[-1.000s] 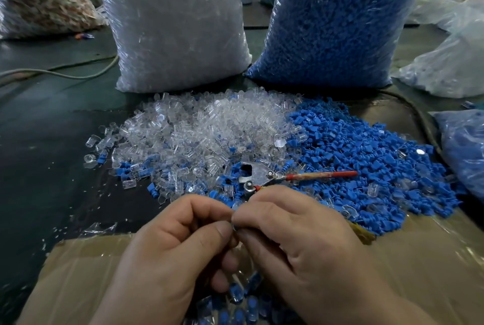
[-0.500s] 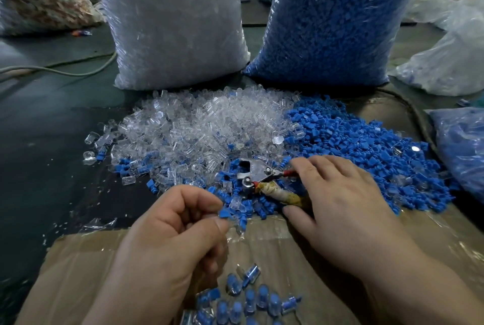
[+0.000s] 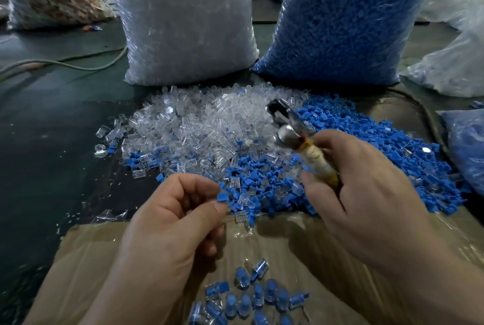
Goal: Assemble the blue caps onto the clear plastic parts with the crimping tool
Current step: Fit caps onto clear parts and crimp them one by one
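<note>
A left hand [image 3: 172, 220] is seen with its fingers curled, and a small blue cap [image 3: 222, 197] is pinched between thumb and forefinger. A right hand [image 3: 366, 193] is wrapped around the taped handle of a crimping tool [image 3: 290, 138], which is held raised and tilted, its metal head pointed up and away to the left of that hand (whether anything sits in the head cannot be told).

Beyond both hands a loose pile of clear plastic parts [image 3: 199, 125] is spread on the dark desk [image 3: 52, 128], and a pile of blue caps [image 3: 379, 146] lies under and beyond the right hand; the two piles are mixed where they meet, just ahead of the left hand's fingertips. Beneath the hands a sheet of tape-covered cardboard [image 3: 301, 246] is laid, and near the wrists a small cluster of capped pieces [image 3: 251, 296] rests on it. Farther back, a large bag of clear parts [image 3: 183, 23] and a large bag of blue caps [image 3: 340, 18] are stood upright side by side.
</note>
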Demonstrator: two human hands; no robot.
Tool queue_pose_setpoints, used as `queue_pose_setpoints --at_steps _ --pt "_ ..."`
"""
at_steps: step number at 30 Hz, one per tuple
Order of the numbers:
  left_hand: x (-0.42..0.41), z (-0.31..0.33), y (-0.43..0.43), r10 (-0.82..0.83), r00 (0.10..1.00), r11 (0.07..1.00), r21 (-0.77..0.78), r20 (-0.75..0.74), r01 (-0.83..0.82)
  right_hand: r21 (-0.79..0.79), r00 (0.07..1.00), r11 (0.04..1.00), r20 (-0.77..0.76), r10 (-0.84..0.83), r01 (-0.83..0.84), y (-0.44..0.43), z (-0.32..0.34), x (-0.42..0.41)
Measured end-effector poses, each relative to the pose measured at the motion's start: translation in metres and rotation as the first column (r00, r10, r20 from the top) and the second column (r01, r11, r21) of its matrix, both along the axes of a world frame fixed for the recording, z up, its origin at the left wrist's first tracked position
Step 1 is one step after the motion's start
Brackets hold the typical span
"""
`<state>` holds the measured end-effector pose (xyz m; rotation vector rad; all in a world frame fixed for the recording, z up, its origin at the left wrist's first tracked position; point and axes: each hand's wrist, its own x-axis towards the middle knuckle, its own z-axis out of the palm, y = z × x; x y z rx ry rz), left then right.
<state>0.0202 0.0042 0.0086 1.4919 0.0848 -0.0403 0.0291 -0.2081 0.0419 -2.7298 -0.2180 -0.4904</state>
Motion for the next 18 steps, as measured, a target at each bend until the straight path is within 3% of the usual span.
queue_pose_setpoints --at_steps 2,6,18 --pt "-0.0005 -0.0016 0.0008 -0.007 1.0 1.0 0.022 0.012 0.007 -0.034 0.997 0.997 -0.017 0.073 -0.074 0.001 0.001 -0.0069" --pt "0.0004 -0.0049 0.0036 -0.022 0.997 0.995 0.095 0.069 0.016 -0.204 0.968 0.958 -0.195 0.16 -0.199 0.0022 -0.0017 -0.0109" --pt "-0.0039 -0.002 0.0018 -0.016 0.986 0.984 0.177 0.164 -0.013 -0.256 0.959 0.932 -0.183 0.216 -0.258 -0.0017 -0.004 -0.0127"
